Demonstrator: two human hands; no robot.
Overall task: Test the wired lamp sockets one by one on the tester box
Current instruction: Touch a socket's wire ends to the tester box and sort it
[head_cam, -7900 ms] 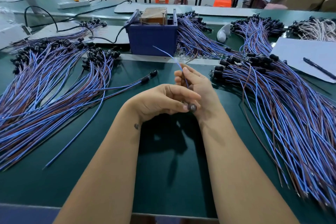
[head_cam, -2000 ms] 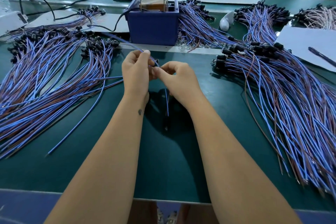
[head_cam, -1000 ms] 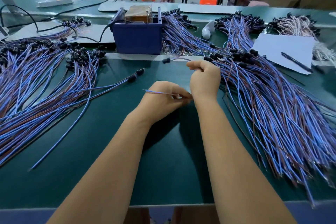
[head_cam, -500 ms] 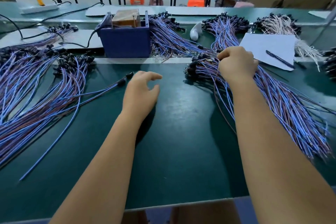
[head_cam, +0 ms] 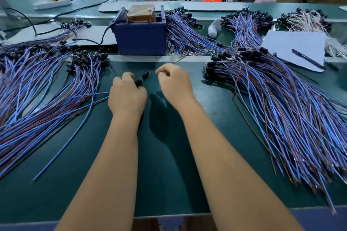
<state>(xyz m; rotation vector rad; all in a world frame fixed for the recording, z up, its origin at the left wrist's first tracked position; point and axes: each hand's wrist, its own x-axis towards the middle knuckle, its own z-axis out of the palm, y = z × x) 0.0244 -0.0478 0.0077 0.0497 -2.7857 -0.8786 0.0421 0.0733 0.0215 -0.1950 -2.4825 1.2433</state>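
A blue tester box (head_cam: pixel 139 41) with a brown block on top stands at the back centre of the green table (head_cam: pixel 165 174). Blue-and-brown wired lamp sockets lie in a big pile on the left (head_cam: pixel 37 84) and another on the right (head_cam: pixel 281 108). My left hand (head_cam: pixel 127 97) rests in front of the box with its fingers curled over a black socket (head_cam: pixel 142 78) whose wire runs off to the left pile. My right hand (head_cam: pixel 174 84) hovers beside it, fingers curled. I see nothing in it.
More wired sockets (head_cam: pixel 184 32) lie behind the box to the right. A white sheet (head_cam: pixel 293 45) with a pen (head_cam: pixel 308 59) sits at the back right. A black cable (head_cam: pixel 90 40) runs to the box. A power strip (head_cam: pixel 52 4) lies far back left.
My right hand has come back from the right pile to the middle of the table. My left hand has slid forward and curled over the black socket.
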